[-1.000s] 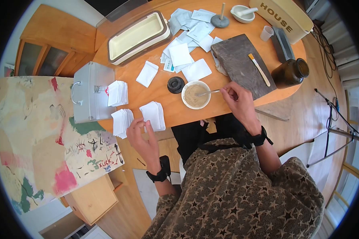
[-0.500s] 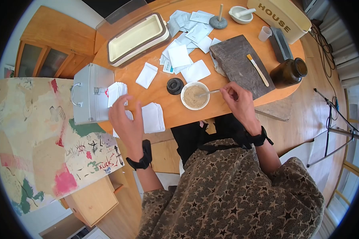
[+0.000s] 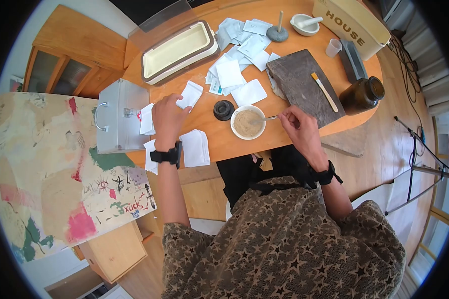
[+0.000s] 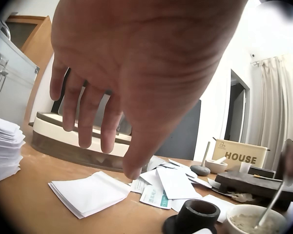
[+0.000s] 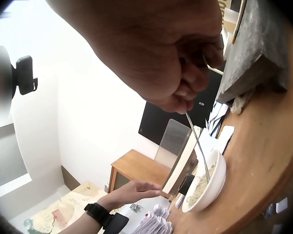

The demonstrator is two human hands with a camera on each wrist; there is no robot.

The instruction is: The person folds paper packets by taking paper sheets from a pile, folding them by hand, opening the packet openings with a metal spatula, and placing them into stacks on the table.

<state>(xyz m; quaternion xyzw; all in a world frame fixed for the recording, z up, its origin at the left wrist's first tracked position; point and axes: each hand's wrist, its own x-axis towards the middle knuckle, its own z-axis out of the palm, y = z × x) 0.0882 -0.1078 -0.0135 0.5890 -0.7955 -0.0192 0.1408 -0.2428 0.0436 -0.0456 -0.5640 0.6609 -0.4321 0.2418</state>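
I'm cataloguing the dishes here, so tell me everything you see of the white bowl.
The white bowl is round and smooth, ceramic by its look, with curved walls. It stands upright on the wooden table, near the person's edge, beside a black hollow piece. Inside lies a beige, grainy-looking mix. A metal-looking utensil dips into it, its handle pinched by the right hand, which is clear of the bowl.

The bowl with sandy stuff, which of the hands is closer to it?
Right. The right hand is just beside the bowl, pinching a metal utensil that dips into it. The left hand is farther away, to the bowl's left, near a white packet.
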